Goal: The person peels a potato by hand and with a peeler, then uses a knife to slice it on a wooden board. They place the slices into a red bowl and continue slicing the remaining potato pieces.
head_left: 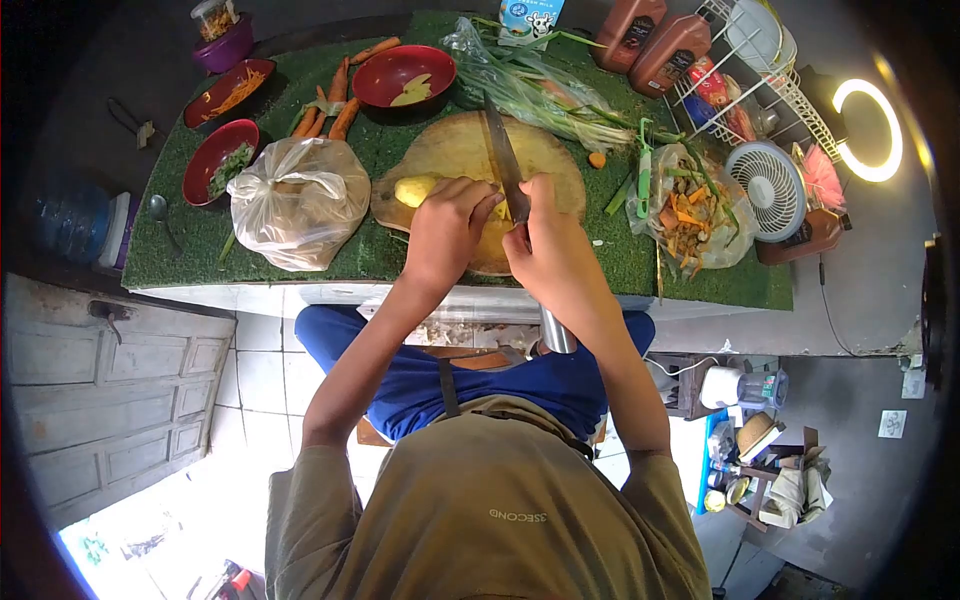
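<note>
On the round wooden cutting board (440,143), my left hand (452,218) is closed over a peeled yellow potato (415,190), its fingers curled. My right hand (542,225) grips a large knife (503,150) whose long blade points away from me across the board. The blade lies just right of my left fingertips. Small yellow pieces show between the two hands, partly hidden. Below my right wrist, a silver cylinder end (557,335) sticks out in line with the blade. Behind the board stands a red bowl (372,85) with yellow slices.
Left lie a tied plastic bag (300,205), a bowl of chopped greens (200,165), a bowl of orange shreds (205,95) and carrots (340,85). Right are spring onions (560,110), a green peeler (643,165), a bag of peelings (690,215) and a fan (768,190).
</note>
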Demonstrator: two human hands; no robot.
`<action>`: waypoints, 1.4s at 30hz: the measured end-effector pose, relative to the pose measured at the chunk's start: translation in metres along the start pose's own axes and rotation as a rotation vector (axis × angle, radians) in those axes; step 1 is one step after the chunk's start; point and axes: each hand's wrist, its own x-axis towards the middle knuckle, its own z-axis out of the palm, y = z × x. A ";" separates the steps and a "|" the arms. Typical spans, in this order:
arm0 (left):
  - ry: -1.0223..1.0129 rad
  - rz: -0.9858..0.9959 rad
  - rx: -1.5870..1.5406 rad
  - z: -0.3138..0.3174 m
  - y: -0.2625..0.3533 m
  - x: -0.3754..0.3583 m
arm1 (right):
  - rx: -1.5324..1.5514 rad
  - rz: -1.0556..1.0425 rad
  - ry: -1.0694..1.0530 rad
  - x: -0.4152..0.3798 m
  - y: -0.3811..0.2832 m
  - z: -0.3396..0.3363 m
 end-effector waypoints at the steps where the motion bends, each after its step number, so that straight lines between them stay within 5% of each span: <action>1: -0.002 0.000 -0.002 0.000 0.001 0.000 | -0.020 -0.014 0.021 -0.001 0.001 0.001; 42: -0.059 -0.034 0.052 -0.004 0.001 -0.001 | 0.003 0.011 -0.001 0.000 -0.005 0.005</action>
